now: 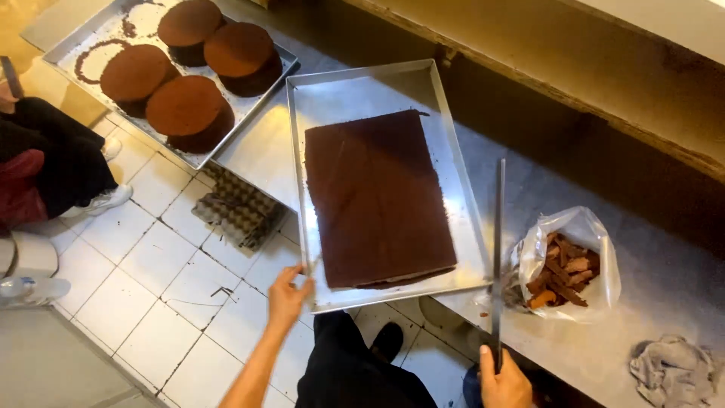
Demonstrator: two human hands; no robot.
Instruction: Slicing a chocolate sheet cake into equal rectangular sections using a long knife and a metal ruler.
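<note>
A rectangular dark brown chocolate cake point(376, 198) lies in a shiny metal tray point(332, 94) that juts over the counter's front edge. My left hand point(288, 293) grips the tray's near left corner. My right hand point(504, 381) is closed on the handle of a long thin knife point(498, 249), whose blade points away from me along the tray's right side.
A clear plastic bag of cake trimmings point(568, 266) sits on the grey counter point(664, 279), with a crumpled grey cloth point(676, 369) to its right. Another tray point(75, 38) holds several round chocolate cakes point(189, 107). A seated person's legs point(53, 155) are at left on the tiled floor.
</note>
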